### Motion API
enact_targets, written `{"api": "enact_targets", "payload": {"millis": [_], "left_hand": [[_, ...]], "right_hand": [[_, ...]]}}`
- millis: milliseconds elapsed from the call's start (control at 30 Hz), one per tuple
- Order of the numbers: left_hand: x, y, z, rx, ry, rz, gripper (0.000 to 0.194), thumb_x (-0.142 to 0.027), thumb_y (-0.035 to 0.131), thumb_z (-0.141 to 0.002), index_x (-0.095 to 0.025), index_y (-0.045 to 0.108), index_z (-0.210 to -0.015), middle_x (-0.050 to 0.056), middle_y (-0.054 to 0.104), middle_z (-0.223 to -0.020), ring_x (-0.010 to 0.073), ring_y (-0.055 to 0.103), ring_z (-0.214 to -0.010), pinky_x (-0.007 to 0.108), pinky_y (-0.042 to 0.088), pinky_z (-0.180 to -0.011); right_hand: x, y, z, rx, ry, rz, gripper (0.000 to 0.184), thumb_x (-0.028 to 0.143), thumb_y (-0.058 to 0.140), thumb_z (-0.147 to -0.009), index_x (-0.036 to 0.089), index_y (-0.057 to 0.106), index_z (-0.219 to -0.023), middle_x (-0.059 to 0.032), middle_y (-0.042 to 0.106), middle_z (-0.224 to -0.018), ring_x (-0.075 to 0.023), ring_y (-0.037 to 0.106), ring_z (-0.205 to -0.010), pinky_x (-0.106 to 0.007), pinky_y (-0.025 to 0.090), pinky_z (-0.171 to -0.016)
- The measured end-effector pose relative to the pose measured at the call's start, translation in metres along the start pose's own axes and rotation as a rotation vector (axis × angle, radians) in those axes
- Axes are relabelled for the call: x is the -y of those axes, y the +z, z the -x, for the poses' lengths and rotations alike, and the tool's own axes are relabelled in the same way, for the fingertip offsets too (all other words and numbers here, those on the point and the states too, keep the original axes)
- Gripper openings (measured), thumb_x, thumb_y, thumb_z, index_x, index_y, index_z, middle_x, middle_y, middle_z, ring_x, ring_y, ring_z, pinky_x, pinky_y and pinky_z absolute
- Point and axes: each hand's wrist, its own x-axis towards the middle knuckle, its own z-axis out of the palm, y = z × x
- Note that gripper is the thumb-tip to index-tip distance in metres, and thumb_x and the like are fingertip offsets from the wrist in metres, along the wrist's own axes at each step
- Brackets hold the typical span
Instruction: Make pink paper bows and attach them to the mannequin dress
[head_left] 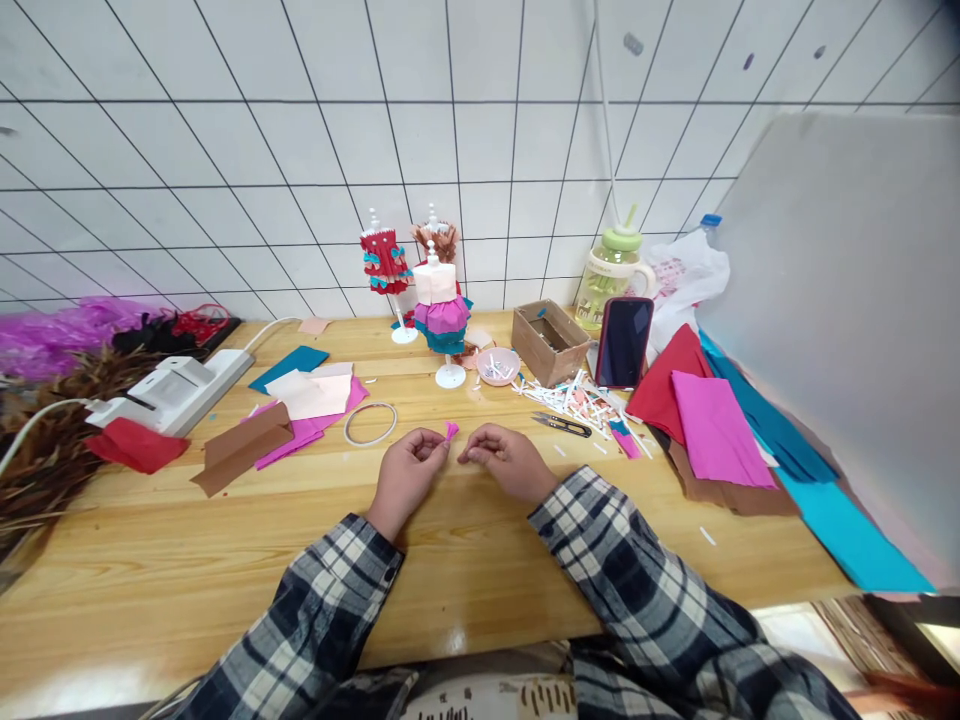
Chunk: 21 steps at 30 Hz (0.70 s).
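Observation:
My left hand (411, 468) pinches a small gathered piece of pink crepe paper (451, 430) between thumb and forefinger, its flared end pointing up. Just to the right, my right hand (510, 460) has its thumb and fingertips pressed together; whatever they hold, if anything, is too small to make out. The two hands are close but apart, over the wooden table (442, 560). Left of them lies a roll of thin tape (370, 424). Dark thread snips (562, 424) rest to the right. Behind stands a small dress form (441, 312) in a cream, pink and teal paper dress.
Two more dress forms, one in red (384, 265), stand by the tiled wall. At right are a pink dish (499, 366), cardboard box (551, 343), white paper scraps (581, 400), phone (625, 342), green-lidded bottle (609, 275) and coloured paper (720, 430). A power strip (180, 390) lies left.

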Motion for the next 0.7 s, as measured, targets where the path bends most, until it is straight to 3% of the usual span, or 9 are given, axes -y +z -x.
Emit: {"api": "enact_targets", "payload": {"millis": [67,167,400,700], "left_hand": [[0.001,0.002,0.000,0.010,0.000,0.006,0.028,-0.043,0.068,-0.070,-0.016,0.065,-0.075,0.002,0.068,-0.068,0.0149,0.060,-0.061,0.025,0.047,-0.059],[0.000,0.005,0.002,0.042,-0.004,0.024,0.026,-0.042,0.068,-0.071,-0.016,0.066,-0.076,0.003,0.069,-0.070,0.0155,0.062,-0.062,0.025,0.048,-0.060],[-0.005,0.008,0.009,0.100,-0.007,0.066,0.027,-0.042,0.070,-0.069,-0.016,0.068,-0.078,0.005,0.072,-0.074,0.0178,0.066,-0.067,0.027,0.052,-0.064],[-0.005,0.006,0.010,0.147,0.033,0.064,0.024,-0.039,0.069,-0.072,-0.017,0.069,-0.082,0.008,0.075,-0.080,0.0211,0.069,-0.074,0.031,0.055,-0.072]], "right_hand": [[0.003,0.012,0.002,-0.002,0.024,-0.087,0.008,0.026,0.058,-0.081,0.020,0.061,-0.085,-0.0002,0.069,-0.080,-0.0153,0.066,-0.077,-0.028,0.050,-0.074],[0.005,0.019,0.004,-0.085,0.026,-0.030,0.010,0.025,0.061,-0.078,0.021,0.060,-0.087,0.0015,0.069,-0.078,-0.0151,0.065,-0.074,-0.028,0.050,-0.072],[0.000,0.015,0.002,-0.175,0.093,-0.111,0.034,0.031,0.067,-0.073,0.025,0.036,-0.085,0.0052,0.068,-0.072,-0.0157,0.065,-0.063,-0.027,0.048,-0.060],[-0.005,0.012,-0.001,-0.148,0.182,-0.234,0.036,0.031,0.069,-0.068,0.025,0.035,-0.080,0.0088,0.058,-0.063,-0.0115,0.054,-0.051,-0.022,0.045,-0.045]]}}
